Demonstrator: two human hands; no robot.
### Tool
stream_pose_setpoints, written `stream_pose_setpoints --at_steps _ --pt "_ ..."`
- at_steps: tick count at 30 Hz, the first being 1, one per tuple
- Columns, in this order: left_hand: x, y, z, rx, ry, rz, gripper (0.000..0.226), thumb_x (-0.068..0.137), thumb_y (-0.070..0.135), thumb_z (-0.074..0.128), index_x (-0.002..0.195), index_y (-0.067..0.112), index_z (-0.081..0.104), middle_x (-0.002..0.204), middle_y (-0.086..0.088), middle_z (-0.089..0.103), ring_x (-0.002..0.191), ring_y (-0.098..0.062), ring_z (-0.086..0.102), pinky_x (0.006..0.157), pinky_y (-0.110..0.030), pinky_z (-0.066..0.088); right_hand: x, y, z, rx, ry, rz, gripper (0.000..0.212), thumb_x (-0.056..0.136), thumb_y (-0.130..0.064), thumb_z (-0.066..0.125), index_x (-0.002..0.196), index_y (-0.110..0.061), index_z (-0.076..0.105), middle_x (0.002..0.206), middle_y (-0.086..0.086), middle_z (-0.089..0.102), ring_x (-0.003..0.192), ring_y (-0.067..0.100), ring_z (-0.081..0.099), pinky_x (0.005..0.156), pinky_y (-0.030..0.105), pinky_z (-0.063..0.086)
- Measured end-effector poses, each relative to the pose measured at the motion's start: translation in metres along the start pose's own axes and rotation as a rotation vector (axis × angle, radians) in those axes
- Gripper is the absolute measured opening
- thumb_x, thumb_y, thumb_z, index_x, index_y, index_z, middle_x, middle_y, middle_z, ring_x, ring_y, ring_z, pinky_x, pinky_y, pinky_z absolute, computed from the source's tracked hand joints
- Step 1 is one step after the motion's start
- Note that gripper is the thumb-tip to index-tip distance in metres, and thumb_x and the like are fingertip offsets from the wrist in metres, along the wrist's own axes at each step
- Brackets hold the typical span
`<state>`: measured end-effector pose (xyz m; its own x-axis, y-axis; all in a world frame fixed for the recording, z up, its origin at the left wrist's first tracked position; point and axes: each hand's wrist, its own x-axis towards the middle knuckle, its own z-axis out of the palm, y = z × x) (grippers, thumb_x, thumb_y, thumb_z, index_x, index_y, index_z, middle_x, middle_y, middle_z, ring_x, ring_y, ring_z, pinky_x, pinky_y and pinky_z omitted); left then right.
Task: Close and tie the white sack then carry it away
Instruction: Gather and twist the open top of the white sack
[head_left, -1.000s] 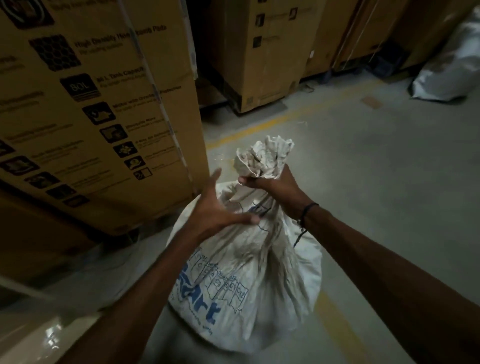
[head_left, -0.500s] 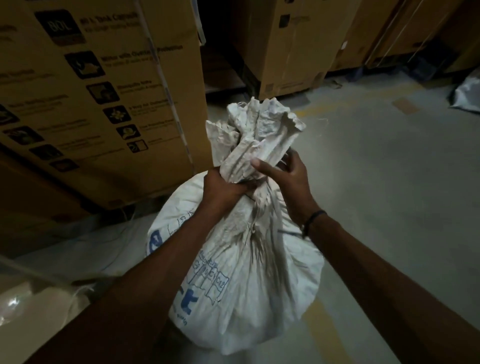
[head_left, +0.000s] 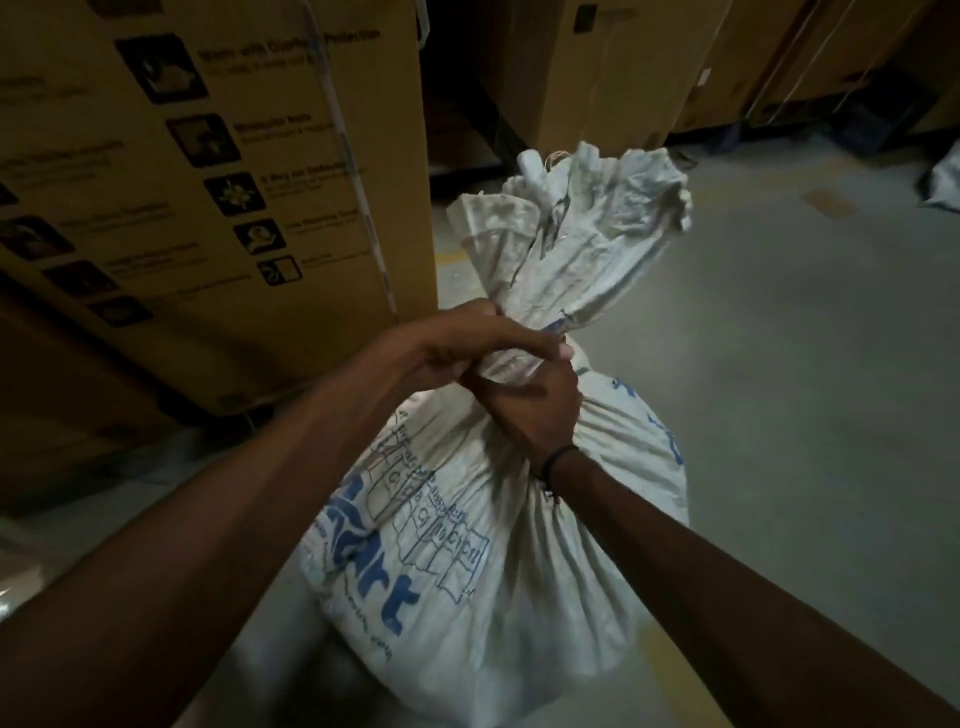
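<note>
Printed carton: a tall cardboard box (head_left: 218, 208) stands at the left, its face covered in dark icon squares and blurred lines of text, a pale strap running down it.
Left hand: the left hand (head_left: 457, 348) is curled tight round the gathered neck of the sack, just above the other hand.
White sack: the white woven sack (head_left: 467, 561) with blue lettering stands full on the grey concrete floor (head_left: 805, 415), its neck bunched and its crumpled mouth fanning out above the two fists.
Right hand: the right hand (head_left: 535, 410) grips the neck directly below the left, touching it; a thin dark wristband (head_left: 556, 462) circles the wrist.
Back row: more cardboard cartons (head_left: 597, 67) stand behind, beyond the sack.
</note>
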<state>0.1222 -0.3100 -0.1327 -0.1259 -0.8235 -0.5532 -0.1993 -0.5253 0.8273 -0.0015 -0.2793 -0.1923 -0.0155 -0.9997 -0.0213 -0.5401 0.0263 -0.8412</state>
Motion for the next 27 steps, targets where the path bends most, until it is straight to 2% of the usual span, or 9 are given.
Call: stream_pose_setpoints --at_steps 2,4,8,10,13,18,20,24,27 --pt "-0.010 -0.014 -0.012 0.013 0.042 0.116 0.097 0.060 0.037 0.102 0.139 0.003 0.059 0.139 -0.019 0.065 0.134 -0.034 0.059 0.087 -0.027 0.052 0.004 0.005 0.002 0.010 -0.037 -0.005 0.085 0.056 -0.075 0.078 0.127 -0.030 0.069 0.120 -0.005 0.077 0.114 0.018 0.073 0.094 0.040 0.061" --pt "-0.018 -0.044 -0.017 0.035 0.091 0.217 0.073 0.073 0.031 0.095 0.136 0.018 0.062 0.131 0.005 0.072 0.123 -0.015 0.068 0.086 -0.014 0.054 0.012 0.012 0.000 0.047 -0.056 0.001 0.082 0.057 -0.071 0.079 0.127 -0.029 0.070 0.120 -0.005 0.078 0.114 0.017 0.074 0.096 0.039 0.061" --pt "-0.003 -0.107 -0.004 0.143 0.272 0.226 0.154 0.037 0.062 0.100 0.164 0.021 0.024 0.163 0.009 0.039 0.146 -0.014 0.045 0.117 -0.034 0.042 0.030 0.025 -0.007 0.232 -0.189 0.103 0.052 0.056 -0.049 0.096 0.101 -0.027 0.081 0.100 -0.010 0.083 0.097 0.009 0.079 0.094 0.042 0.064" --pt "0.011 -0.124 0.017 0.258 0.351 0.211 0.170 0.027 0.081 0.092 0.167 0.026 0.013 0.172 0.001 0.025 0.157 -0.021 0.030 0.128 -0.041 0.028 0.036 0.032 -0.006 0.323 -0.339 0.070 0.040 0.073 -0.029 0.094 0.110 -0.022 0.081 0.110 -0.006 0.082 0.104 0.012 0.078 0.101 0.041 0.061" --pt "0.035 -0.129 0.040 0.312 0.509 0.291 0.172 0.017 0.095 0.078 0.164 0.023 0.025 0.170 0.001 0.031 0.160 -0.017 0.024 0.134 -0.045 0.007 0.042 0.042 -0.002 0.422 -0.538 0.035 0.040 0.094 -0.017 0.077 0.133 -0.009 0.071 0.129 0.004 0.076 0.118 0.018 0.074 0.105 0.032 0.058" --pt "0.067 -0.142 0.047 0.073 0.626 0.576 0.074 0.052 0.040 0.099 0.120 0.028 0.073 0.113 0.009 0.079 0.110 -0.007 0.073 0.104 -0.044 0.058 0.063 0.058 0.005 0.482 -0.642 0.048 0.055 0.092 -0.028 0.080 0.141 -0.010 0.063 0.130 0.009 0.076 0.116 0.024 0.075 0.098 0.036 0.061" --pt "0.074 -0.149 0.049 -0.009 0.647 0.643 0.064 0.062 0.030 0.099 0.121 0.022 0.075 0.111 0.005 0.081 0.106 -0.009 0.076 0.096 -0.044 0.062 0.069 0.065 0.008 0.483 -0.629 0.018 0.069 0.083 -0.035 0.087 0.142 -0.011 0.061 0.128 0.007 0.077 0.117 0.025 0.075 0.100 0.039 0.061" --pt "0.093 -0.160 0.049 -0.058 0.658 0.782 0.052 0.065 0.027 0.094 0.113 0.034 0.075 0.106 0.006 0.081 0.102 -0.010 0.078 0.089 -0.045 0.065 0.065 0.087 0.006 0.508 -0.529 -0.158 0.047 0.090 -0.023 0.080 0.135 -0.017 0.066 0.123 -0.001 0.078 0.114 0.017 0.075 0.093 0.032 0.061" --pt "0.106 -0.163 0.047 -0.087 0.679 0.816 0.046 0.062 0.030 0.096 0.103 0.031 0.076 0.099 0.006 0.081 0.096 -0.008 0.079 0.083 -0.040 0.067 0.042 0.114 0.001 0.163 -0.410 -0.294 0.077 0.068 -0.055 0.089 0.136 -0.027 0.064 0.130 -0.012 0.073 0.118 0.008 0.070 0.105 0.033 0.055"
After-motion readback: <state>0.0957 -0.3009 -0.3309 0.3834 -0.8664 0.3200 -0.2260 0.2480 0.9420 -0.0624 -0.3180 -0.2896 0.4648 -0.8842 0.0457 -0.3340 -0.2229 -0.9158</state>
